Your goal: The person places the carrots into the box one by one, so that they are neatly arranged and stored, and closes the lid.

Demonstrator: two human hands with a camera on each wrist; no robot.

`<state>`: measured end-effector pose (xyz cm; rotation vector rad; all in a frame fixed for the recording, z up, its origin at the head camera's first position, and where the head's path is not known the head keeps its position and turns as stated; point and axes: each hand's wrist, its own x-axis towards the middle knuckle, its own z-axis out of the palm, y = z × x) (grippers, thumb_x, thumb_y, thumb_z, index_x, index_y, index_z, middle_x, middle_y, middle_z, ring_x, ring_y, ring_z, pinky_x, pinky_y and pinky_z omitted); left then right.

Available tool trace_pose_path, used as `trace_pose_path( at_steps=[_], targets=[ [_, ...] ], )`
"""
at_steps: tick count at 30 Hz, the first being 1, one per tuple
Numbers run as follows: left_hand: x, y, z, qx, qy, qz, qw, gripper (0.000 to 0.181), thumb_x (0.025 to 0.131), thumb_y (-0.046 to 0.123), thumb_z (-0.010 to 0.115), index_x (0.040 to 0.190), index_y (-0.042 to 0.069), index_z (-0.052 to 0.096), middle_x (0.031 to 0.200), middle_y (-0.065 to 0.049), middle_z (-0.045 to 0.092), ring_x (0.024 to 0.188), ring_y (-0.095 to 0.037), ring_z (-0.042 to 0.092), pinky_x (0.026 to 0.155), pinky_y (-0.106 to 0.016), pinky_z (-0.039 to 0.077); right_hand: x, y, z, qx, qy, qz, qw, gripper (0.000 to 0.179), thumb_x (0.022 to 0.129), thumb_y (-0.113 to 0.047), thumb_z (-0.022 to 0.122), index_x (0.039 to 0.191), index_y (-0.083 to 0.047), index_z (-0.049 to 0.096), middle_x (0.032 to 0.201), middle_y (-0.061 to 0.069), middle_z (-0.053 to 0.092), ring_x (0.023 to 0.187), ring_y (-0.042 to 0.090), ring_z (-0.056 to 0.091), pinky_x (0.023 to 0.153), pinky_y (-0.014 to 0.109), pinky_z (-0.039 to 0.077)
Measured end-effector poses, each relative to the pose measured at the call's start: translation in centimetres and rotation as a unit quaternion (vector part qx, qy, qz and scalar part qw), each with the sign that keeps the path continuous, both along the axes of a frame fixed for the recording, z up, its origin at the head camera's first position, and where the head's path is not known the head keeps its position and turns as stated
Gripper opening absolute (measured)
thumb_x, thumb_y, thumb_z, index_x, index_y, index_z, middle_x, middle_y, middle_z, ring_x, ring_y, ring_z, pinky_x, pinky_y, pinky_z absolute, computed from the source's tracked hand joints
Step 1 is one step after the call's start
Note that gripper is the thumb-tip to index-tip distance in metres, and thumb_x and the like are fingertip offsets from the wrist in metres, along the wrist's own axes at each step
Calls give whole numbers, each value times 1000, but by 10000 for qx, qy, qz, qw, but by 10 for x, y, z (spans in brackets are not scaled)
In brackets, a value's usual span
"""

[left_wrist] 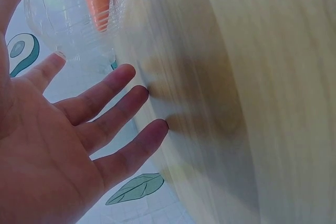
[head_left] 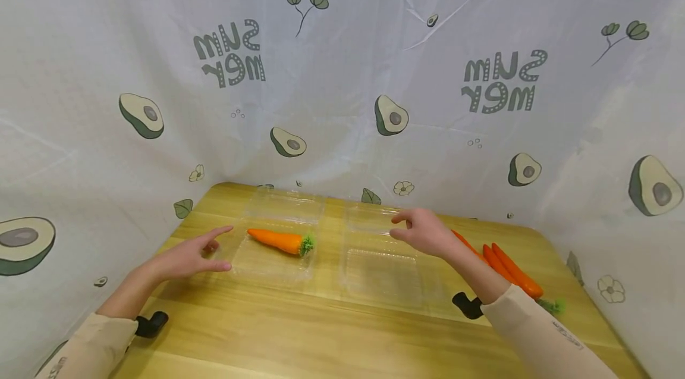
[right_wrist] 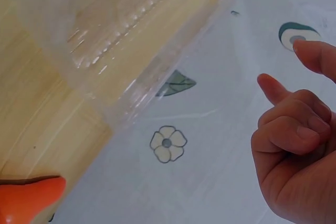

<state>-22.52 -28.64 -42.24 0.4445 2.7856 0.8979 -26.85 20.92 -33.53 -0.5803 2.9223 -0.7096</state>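
Observation:
An orange carrot (head_left: 278,241) with a short green top lies in a clear plastic box (head_left: 267,268) whose lid is folded back. My left hand (head_left: 195,255) hovers at the left side of this box, fingers spread and holding nothing. In the left wrist view the carrot's tip (left_wrist: 97,3) shows through the plastic. A second clear box (head_left: 381,278) stands to the right, also with its lid back, and only bare plastic shows inside. Above its right rear part is my right hand (head_left: 423,231), thumb and index finger apart, the other fingers loosely curled, nothing held.
More carrots (head_left: 516,272) lie at the right of the wooden table (head_left: 278,331), partly behind my right forearm. A white curtain (head_left: 342,69) printed with avocados encloses the table's back and sides. Black wrist mounts (head_left: 151,324) sit at both sleeves.

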Motion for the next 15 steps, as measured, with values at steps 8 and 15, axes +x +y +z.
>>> trace_pose_path(
  at_steps=[8, 15],
  targets=[
    [-3, -2, 0, 52, -31, -33, 10000, 90, 90, 46, 73, 159, 12, 27, 134, -28, 56, 123, -43, 55, 98, -62, 43, 4, 18, -3, -288, 3, -368, 9989, 38, 95, -20, 65, 125, 3, 67, 59, -4, 32, 53, 13, 30, 53, 30, 30],
    [-5, -4, 0, 64, -79, -53, 9999, 89, 90, 46, 73, 159, 12, 27, 135, -28, 56, 124, -44, 54, 98, -62, 44, 6, 27, -6, -547, -112, -628, 9965, 42, 95, -21, 66, 128, 4, 65, 59, -3, 30, 53, 14, 29, 52, 29, 29]
  ],
)
